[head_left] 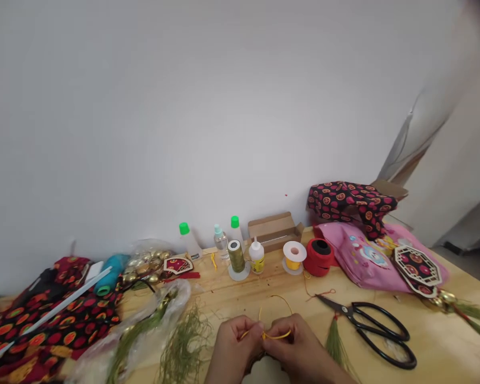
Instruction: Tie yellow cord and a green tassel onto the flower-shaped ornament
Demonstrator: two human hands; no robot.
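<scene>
A thin yellow cord [280,336] runs between my two hands, which meet low in the head view near the table's front. My left hand [237,341] pinches it between thumb and forefinger. The thumb and fingers of my right hand [290,344] close on the same cord, with a loop of it rising above them. Something dark lies under the fingertips, mostly hidden. Black-handled scissors [368,325] rest to the right, blades partly apart. Between them and my right hand lies a green tassel [336,344]. Loose green threads [186,341] are spread left of my left hand.
At the back stand a green thread spool [236,257], a glue bottle [256,257], a yellow cord spool [293,258], a red ribbon roll [319,257] and an open cardboard box [276,234]. Patterned fabric [72,320] covers the left; a pink bag [352,261] lies right.
</scene>
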